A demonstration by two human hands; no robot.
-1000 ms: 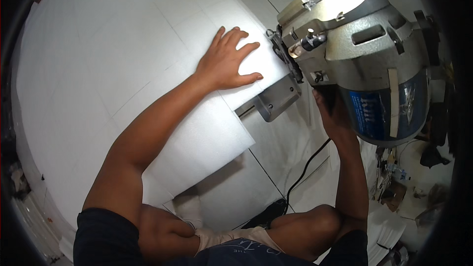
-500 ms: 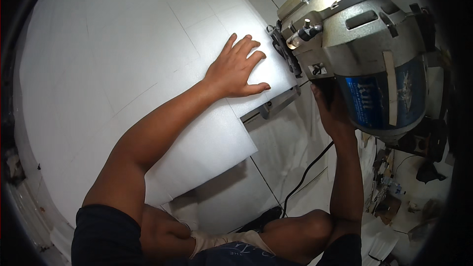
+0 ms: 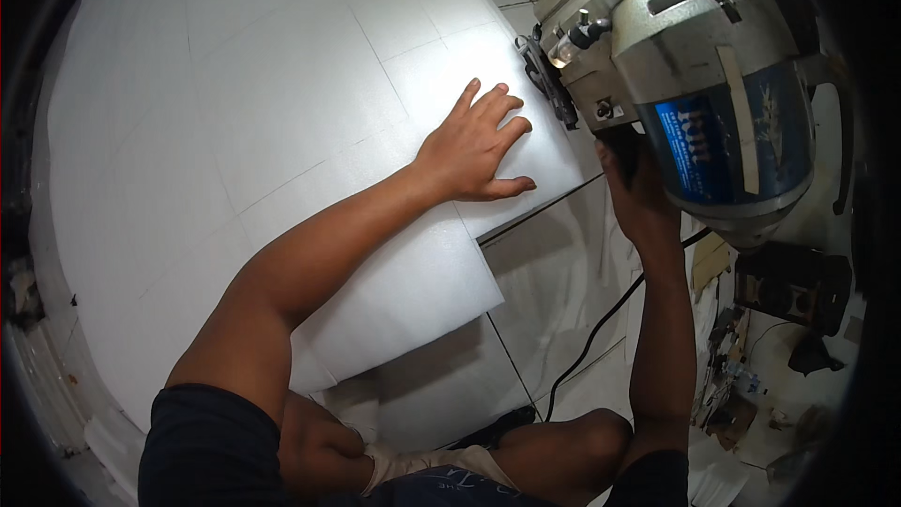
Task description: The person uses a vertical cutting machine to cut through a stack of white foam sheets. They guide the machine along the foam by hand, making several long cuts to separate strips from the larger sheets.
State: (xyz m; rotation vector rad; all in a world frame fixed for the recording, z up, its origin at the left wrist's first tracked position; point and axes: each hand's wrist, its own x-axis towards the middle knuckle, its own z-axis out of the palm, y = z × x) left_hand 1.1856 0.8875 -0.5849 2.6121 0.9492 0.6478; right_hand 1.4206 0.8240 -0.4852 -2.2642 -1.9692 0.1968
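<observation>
- Straight to the left hand [image 3: 479,155]: it is laid on the white sheet [image 3: 282,84], fingers and thumb spread apart, nothing gripped.
- Over to the right hand [image 3: 640,197]: it is wrapped around the black handle [image 3: 621,145] of the electric machine [image 3: 648,38], the thumb seen along one side, the other fingers hidden behind the bodywork.
- The machine itself is stood at the sheet's right edge, just beyond the left hand's spread fingers; its blue motor housing [image 3: 786,131] is crossed by a tan strip [image 3: 737,117].
- Low on its near side a small lamp [image 3: 561,54] is lit, and the sheet beside it is brightly washed.
- And that sheet! Much of the view is filled by it; thin dark lines are drawn across it, and a step is formed in its near edge.
- Below the machine, a black cable [image 3: 601,324] is curved over the tiled floor [image 3: 549,272].
- Nearest the wearer, bent knees and pale shorts [image 3: 441,463] are seen.
- Out at far right, a dark bag [image 3: 815,354] is seen among scattered items.
</observation>
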